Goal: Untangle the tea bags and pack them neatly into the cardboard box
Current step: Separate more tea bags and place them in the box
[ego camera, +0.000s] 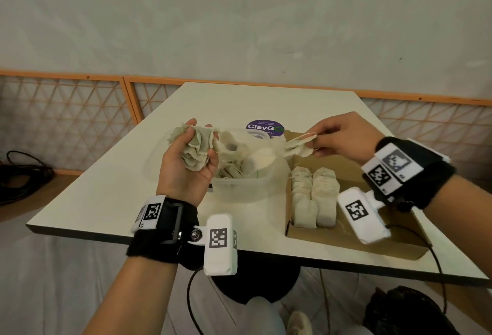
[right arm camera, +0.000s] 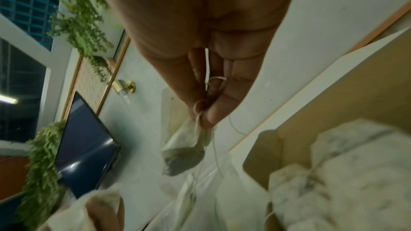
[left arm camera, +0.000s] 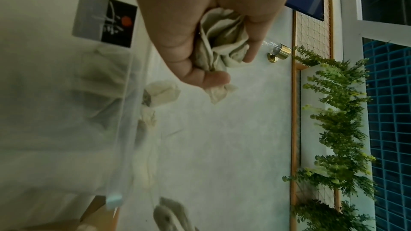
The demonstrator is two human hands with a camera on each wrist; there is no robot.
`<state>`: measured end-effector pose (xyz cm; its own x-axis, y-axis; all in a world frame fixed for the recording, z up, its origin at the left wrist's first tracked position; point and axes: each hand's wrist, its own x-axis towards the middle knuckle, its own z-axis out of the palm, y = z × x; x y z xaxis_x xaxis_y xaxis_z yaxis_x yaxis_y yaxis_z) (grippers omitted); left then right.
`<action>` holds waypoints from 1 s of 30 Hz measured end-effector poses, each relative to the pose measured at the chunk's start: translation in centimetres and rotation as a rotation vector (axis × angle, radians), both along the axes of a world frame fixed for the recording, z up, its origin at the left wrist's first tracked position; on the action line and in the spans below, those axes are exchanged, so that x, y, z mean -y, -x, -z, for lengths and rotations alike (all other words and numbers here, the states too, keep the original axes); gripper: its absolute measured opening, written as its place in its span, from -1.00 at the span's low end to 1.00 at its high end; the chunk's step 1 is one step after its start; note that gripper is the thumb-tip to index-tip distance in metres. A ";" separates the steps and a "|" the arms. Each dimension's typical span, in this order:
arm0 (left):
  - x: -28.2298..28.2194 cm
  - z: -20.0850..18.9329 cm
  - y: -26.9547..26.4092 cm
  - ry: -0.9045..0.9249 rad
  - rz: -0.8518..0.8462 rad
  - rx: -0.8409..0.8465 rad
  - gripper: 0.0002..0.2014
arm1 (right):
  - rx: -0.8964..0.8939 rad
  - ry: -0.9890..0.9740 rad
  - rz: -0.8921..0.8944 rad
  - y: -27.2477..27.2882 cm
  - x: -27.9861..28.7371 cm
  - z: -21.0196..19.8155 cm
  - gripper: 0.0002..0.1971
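My left hand (ego camera: 186, 159) is raised palm up above the table and grips a crumpled bunch of pale tea bags (ego camera: 195, 148), also in the left wrist view (left arm camera: 222, 44). My right hand (ego camera: 338, 137) pinches a single tea bag (ego camera: 298, 147) and its looped string (right arm camera: 210, 94) over the far corner of the cardboard box (ego camera: 354, 238). Thin strings run between the two hands. Two rows of packed tea bags (ego camera: 314, 196) stand on edge in the box's left side. Between the hands, a clear plastic tub (ego camera: 239, 191) holds more loose tea bags.
A purple round lid marked ClayGo (ego camera: 265, 128) lies behind the tub. The white table (ego camera: 106, 193) has its front edge close to me. An orange-framed lattice fence (ego camera: 66, 116) runs behind the table; black cables (ego camera: 21, 175) lie at the far left.
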<state>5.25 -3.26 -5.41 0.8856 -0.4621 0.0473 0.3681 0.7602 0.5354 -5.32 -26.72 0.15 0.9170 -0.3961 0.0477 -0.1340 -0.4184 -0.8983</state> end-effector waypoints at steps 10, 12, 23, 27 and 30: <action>8.8 -1.4 5.3 -0.166 0.207 0.165 -0.82 | 0.128 -0.191 0.136 7.2 5.5 -1.1 -0.86; 11.2 -1.4 6.9 -0.223 0.262 0.211 -0.81 | 0.139 -0.210 0.128 8.0 5.8 -1.5 -0.86; 15.5 0.9 9.9 -0.263 0.517 0.168 -0.65 | 0.085 -0.128 -0.044 7.5 4.9 -0.5 -0.88; 15.3 2.0 9.6 -0.398 0.361 0.228 -0.60 | 0.076 -0.145 -0.100 6.3 4.3 1.9 -0.83; 14.2 2.7 8.7 -0.328 0.312 0.099 -0.64 | 0.117 -0.193 0.039 6.9 5.0 2.7 -0.75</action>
<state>-3.47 -17.46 -8.15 0.7004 -0.7104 -0.0689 0.4876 0.4058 0.7731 -12.25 -31.74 -2.58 0.8934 -0.4433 0.0725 -0.0372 -0.2339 -0.9716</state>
